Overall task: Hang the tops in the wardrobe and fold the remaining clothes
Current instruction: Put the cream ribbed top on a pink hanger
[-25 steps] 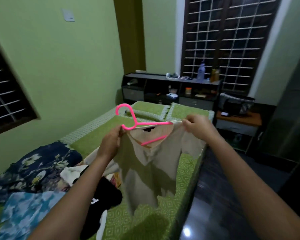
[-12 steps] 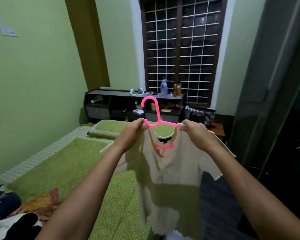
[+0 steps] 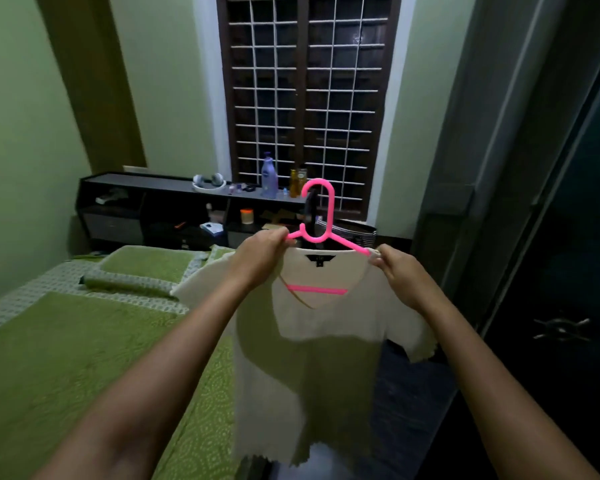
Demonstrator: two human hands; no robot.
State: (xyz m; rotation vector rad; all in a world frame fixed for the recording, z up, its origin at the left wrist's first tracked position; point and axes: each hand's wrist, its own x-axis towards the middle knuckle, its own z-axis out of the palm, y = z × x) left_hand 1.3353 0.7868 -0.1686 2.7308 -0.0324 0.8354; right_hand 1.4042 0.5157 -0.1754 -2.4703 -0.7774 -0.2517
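we hold the top [image 3: 326, 341] up on its hanger [image 3: 321, 233], left hand [image 3: 260, 258] and right hand [image 3: 400, 271] each pinching a shoulder, bed [image 3: 66, 358] left, wardrobe [image 3: 568, 271] right.

Cream top [image 3: 326, 341] draped on upright pink hanger [image 3: 321, 233].
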